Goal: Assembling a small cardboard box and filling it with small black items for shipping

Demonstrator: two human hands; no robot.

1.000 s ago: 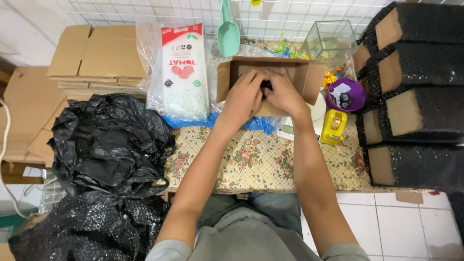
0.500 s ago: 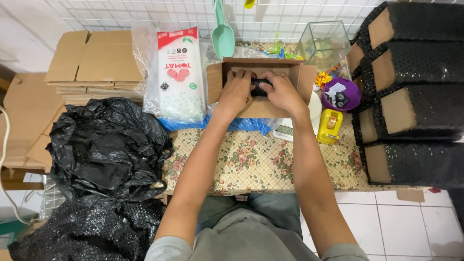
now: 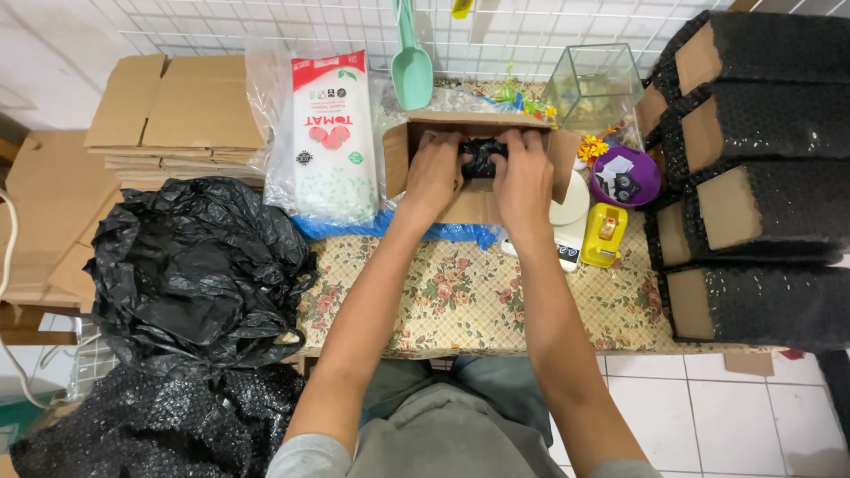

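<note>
An open brown cardboard box (image 3: 396, 158) lies on the floral tablecloth (image 3: 460, 292) at the back middle. Inside it is a small black plastic-wrapped bundle (image 3: 482, 159). My left hand (image 3: 434, 173) and my right hand (image 3: 524, 177) are both in the box, fingers closed on the bundle from either side. The box's flaps stand open on the left and right.
A red-and-white printed bag (image 3: 329, 133) lies left of the box, beside flat cardboard stacks (image 3: 177, 111). Black plastic bags (image 3: 195, 265) heap at left. Right: glass tank (image 3: 593, 88), purple bowl (image 3: 627, 175), yellow tape dispenser (image 3: 604, 235), black bubble-wrapped parcels (image 3: 761, 177). A green scoop (image 3: 412, 71) hangs behind.
My hands have spread slightly apart and reached deeper into the box, so the black bundle between them shows more. The camera view has shifted a little.
</note>
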